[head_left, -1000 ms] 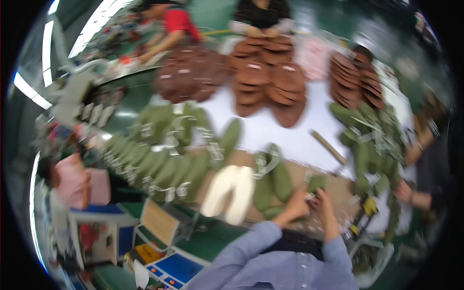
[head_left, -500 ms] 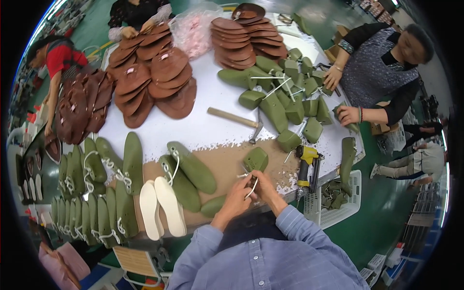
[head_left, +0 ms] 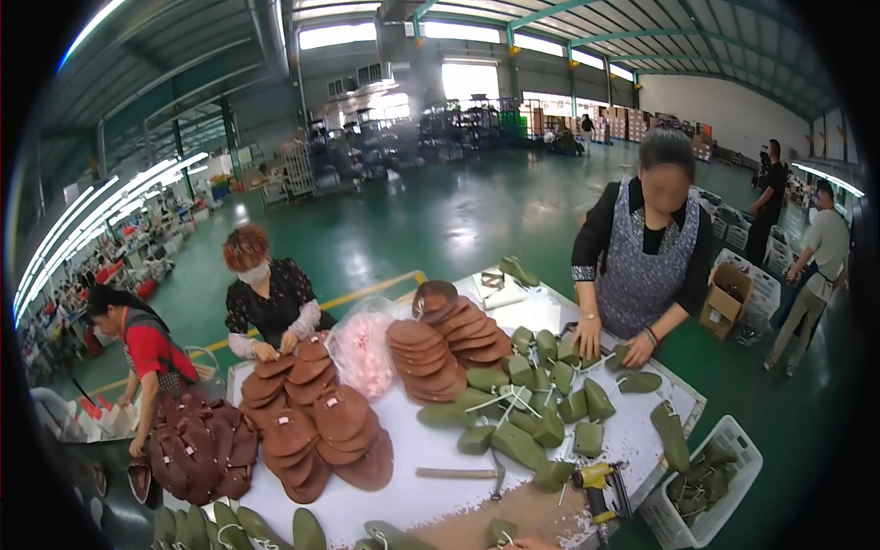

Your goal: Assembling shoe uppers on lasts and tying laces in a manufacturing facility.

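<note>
A smooth green shoe last (head_left: 498, 531), apparently hard plastic, sits nearside of the wooden-handled metal hammer (head_left: 456, 473); it looks stiff, moderately heavy and slightly slippery, best gripped round its thick block. Beside it shows a sliver of what seems the right hand (head_left: 532, 544), its opening and hold impossible to tell; the left hand is out of view. I count 1 hammer and, right of it, 1 yellow-and-black nail gun (head_left: 596, 476) and 1 white plastic basket (head_left: 660, 515); the heaped green lasts (head_left: 522, 449) beyond it overlap too much to count.

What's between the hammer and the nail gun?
Head view: a green last lies between the hammer and the nail gun.
</note>
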Demonstrator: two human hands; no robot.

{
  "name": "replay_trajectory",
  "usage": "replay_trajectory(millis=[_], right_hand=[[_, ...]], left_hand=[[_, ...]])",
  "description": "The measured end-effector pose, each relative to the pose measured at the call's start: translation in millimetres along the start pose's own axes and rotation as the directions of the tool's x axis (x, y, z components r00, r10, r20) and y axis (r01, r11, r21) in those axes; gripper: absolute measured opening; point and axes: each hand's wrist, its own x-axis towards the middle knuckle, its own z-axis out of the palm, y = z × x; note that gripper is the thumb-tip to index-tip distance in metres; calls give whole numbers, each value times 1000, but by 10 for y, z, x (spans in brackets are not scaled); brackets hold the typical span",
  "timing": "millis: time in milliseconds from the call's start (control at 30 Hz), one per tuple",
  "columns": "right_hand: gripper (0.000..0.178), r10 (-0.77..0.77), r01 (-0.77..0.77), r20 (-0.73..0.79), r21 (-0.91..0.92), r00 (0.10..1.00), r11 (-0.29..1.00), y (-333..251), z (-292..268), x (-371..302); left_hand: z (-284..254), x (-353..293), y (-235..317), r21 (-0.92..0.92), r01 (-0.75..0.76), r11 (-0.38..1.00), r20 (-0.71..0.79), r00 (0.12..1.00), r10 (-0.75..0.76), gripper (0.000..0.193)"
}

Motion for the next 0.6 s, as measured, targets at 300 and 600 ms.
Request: replay_trajectory(millis=[300,600], right_hand=[[39,-424,254,-176,-581,889,773,-828,100,-354],[25,-377,393,-131,122,917,912,-832,-147,-211]], left_hand=[[-106,-285,1158,567,-82,820,-137,972,192,22],[260,-545,1556,27,-120,992,-300,946,122,30]])
